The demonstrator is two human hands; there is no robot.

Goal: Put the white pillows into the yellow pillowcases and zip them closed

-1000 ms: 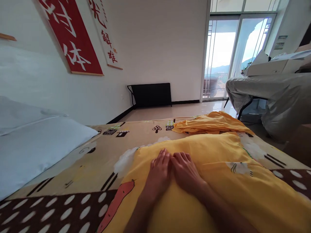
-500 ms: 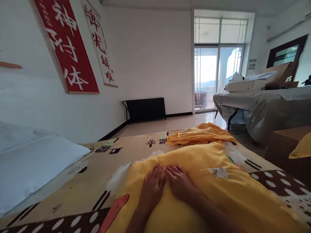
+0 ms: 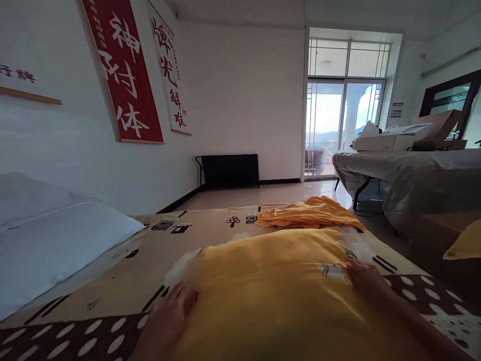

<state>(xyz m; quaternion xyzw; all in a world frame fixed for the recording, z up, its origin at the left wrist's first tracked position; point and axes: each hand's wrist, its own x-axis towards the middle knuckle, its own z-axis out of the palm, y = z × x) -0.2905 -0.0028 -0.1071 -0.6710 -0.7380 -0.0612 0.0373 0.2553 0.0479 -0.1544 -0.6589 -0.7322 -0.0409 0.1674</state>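
Note:
A plump yellow pillow [image 3: 263, 291] with a printed cat face lies on the patterned bed sheet [image 3: 210, 225] in front of me. At its left side is my left hand [image 3: 171, 313], smeared by motion, with the fingers loosely extended against the pillow's edge. My right hand [image 3: 364, 278] rests along the opposite side near the cat print, its fingers stretched out and partly hidden by the pillow. Neither hand shows a closed grip. Beyond the pillow's far edge lies a crumpled orange-yellow cloth [image 3: 311, 213].
A white pillow [image 3: 75, 245] lies on the left against the wall. At right stand a plastic-covered table [image 3: 413, 165] with boxes [image 3: 379, 141] and, below it, a brown box [image 3: 432, 235] near a yellow cloth corner [image 3: 466, 240]. A black folded panel [image 3: 230, 170] leans on the far wall.
My hands have moved apart from the middle of the yellow pillow, the left to its left side and the right to its right side. The view has shifted slightly.

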